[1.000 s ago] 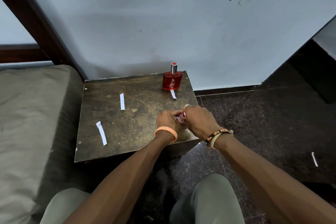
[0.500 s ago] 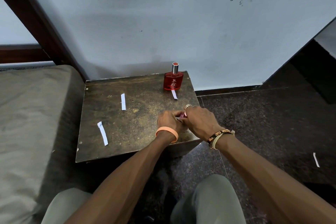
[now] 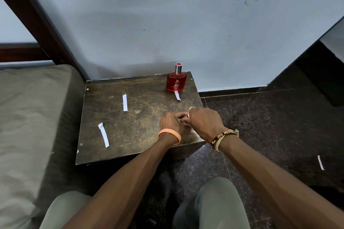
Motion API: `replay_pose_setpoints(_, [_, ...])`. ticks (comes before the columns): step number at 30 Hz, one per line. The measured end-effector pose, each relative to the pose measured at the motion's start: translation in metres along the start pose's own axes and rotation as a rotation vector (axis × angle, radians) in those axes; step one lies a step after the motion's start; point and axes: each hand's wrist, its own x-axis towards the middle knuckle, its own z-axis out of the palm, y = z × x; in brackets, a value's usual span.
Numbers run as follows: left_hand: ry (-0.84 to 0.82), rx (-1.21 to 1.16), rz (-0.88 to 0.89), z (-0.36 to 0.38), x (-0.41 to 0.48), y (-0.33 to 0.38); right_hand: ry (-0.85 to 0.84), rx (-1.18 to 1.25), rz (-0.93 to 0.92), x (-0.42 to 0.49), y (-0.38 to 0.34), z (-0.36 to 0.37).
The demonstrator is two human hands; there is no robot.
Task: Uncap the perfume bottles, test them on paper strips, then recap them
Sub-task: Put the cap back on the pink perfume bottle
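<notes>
A red perfume bottle (image 3: 176, 82) with a silver, red-topped cap stands capped at the back right of the small dark table (image 3: 115, 147). One paper strip (image 3: 177, 95) lies just in front of it. Two more paper strips lie on the table: one at mid-left (image 3: 125, 102), one near the front left (image 3: 103, 135). At the table's front right, my left hand (image 3: 172, 123) and my right hand (image 3: 204, 122) meet around a small pink object (image 3: 185, 116), mostly hidden between the fingers. Both hands have fingers curled on it.
A grey mattress (image 3: 28, 117) with a dark wooden frame (image 3: 33, 16) lies left of the table. A wall runs behind. Dark stone floor (image 3: 260, 126) spreads to the right, with a loose paper strip (image 3: 320, 162) on it. My knees are below.
Both hands stay together on the small pink object at the table's front right; only slight finger shifts show. Bottle and strips have not moved.
</notes>
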Motion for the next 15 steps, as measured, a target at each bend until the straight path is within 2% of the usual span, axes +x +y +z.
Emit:
replay_pose_setpoints(6, [0.022, 0.026, 0.001, -0.0015, 0.0004, 0.0012, -0.005, 0.116, 0.008, -0.0023, 0.0020, 0.0023])
replay_pose_setpoints(9, [0.005, 0.026, 0.002, -0.0008, -0.0002, 0.0004, 0.018, 0.091, 0.030, -0.0019, 0.0010, 0.0046])
replay_pose_setpoints(15, [0.006, 0.038, 0.011, -0.0027, -0.0001, 0.0014, -0.044, 0.205, 0.017, -0.0006, 0.0037, -0.0047])
